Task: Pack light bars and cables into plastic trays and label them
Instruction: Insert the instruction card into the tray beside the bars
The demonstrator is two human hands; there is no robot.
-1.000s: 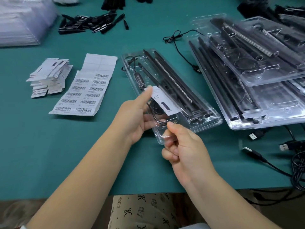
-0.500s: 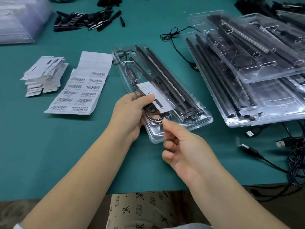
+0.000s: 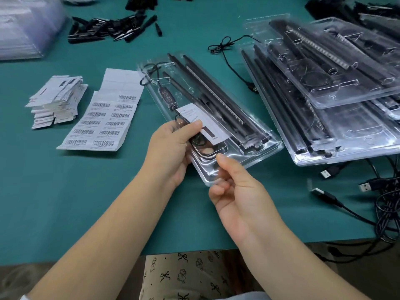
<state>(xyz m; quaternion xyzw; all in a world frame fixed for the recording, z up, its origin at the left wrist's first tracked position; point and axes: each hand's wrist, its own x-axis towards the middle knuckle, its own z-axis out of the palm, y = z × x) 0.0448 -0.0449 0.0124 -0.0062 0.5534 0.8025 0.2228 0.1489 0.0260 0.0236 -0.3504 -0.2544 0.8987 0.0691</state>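
You are labelling a packed clear tray (image 3: 255, 135) of light bars (image 3: 216, 98) at the table's middle. Your left hand (image 3: 171, 148) pinches a white card (image 3: 202, 123) against its near end; your right hand (image 3: 236, 191) pinches the near edge. Next, likely seat the card flat.

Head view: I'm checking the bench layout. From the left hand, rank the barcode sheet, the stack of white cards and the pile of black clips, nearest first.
From the left hand:
1. Barcode sheet, just to its left on the table.
2. Stack of white cards, farther left, beyond the sheet.
3. Pile of black clips, at the far edge, up and left.
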